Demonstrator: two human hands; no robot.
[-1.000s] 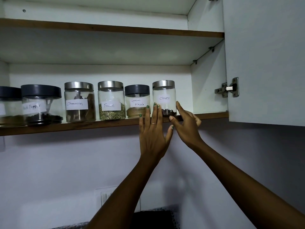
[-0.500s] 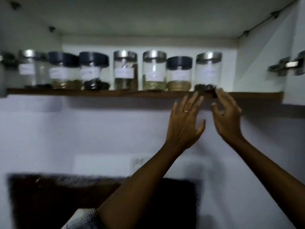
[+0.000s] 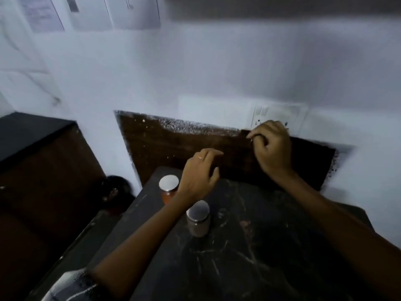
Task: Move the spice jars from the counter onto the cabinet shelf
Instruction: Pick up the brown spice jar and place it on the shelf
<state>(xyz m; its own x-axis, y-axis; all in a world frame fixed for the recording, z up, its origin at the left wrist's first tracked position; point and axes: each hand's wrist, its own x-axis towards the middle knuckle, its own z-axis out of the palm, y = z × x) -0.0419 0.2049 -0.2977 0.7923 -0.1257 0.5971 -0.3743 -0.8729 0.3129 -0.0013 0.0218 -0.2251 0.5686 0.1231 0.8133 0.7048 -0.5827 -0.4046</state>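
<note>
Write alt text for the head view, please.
Two empty hands, left hand and right hand, hover over a dark counter where two silver-lidded spice jars stand: one with red contents, one nearer.

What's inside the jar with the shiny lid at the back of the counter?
The back jar shows an orange-red filling through its glass below the silver lid. The picture is too blurred to tell which spice it is, and the left forearm covers the jar's lower right side.
</note>
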